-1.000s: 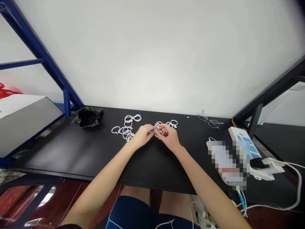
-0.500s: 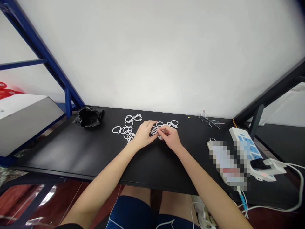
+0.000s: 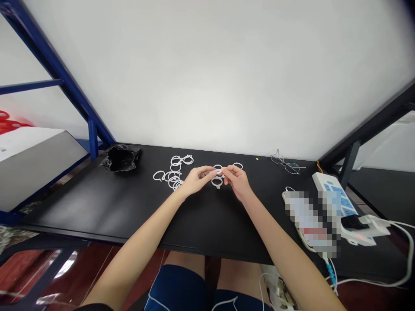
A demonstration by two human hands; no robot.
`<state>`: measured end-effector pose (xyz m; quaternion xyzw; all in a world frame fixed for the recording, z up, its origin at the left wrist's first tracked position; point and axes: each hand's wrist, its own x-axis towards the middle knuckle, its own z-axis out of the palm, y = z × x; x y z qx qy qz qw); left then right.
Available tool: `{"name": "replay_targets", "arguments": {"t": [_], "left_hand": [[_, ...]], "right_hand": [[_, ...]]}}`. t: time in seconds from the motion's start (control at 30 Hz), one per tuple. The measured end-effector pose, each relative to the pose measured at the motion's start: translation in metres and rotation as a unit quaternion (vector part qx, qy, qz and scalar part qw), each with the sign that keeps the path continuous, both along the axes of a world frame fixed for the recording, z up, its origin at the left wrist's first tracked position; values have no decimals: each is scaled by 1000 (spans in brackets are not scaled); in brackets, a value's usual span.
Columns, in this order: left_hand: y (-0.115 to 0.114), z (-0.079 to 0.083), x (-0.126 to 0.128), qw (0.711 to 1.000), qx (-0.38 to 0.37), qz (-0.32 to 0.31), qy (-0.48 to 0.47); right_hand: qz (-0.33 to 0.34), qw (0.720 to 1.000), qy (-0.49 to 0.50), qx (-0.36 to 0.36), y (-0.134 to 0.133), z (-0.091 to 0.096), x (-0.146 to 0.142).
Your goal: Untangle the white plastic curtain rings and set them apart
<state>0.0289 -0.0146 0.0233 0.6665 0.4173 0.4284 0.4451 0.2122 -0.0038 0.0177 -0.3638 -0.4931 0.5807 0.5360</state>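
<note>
My left hand (image 3: 198, 179) is closed, thumb and fingertips pinching the left side of a white plastic ring (image 3: 218, 172). From the other side, the pinched fingers of my right hand (image 3: 237, 180) grip the same ring, which is partly hidden by the fingertips. Just below it shows another white ring with a small tab (image 3: 217, 183); whether it hangs from the first or lies on the table I cannot tell. Behind my right fingers a further white ring (image 3: 238, 165) peeks out. Left of my left hand lies a loose cluster of several similar rings (image 3: 174, 176).
A crumpled black plastic bag (image 3: 120, 159) stands open at the table's back left. Eyeglasses (image 3: 285, 164) lie at the back right. A blurred phone (image 3: 309, 224) on a cable and a power strip (image 3: 335, 194) with plugs occupy the right side. Blue frame bars (image 3: 93, 140) rise at the left.
My hands have drawn slightly apart, and the ring between them now shows more openly. A ring with a tab has come into view below my fingers. The left cluster has not moved.
</note>
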Motion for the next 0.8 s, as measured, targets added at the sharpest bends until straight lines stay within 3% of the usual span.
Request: {"name": "replay_targets", "arguments": {"t": [0.37,0.8], "left_hand": [[0,0,0,995,-48,-54,-66],[-2,4,1,995,-49,-66,-62]], "right_hand": [[-5,1000,-24,-1,-1,0,-1],[1,1000,-17,-1,-1,1,0]]}}
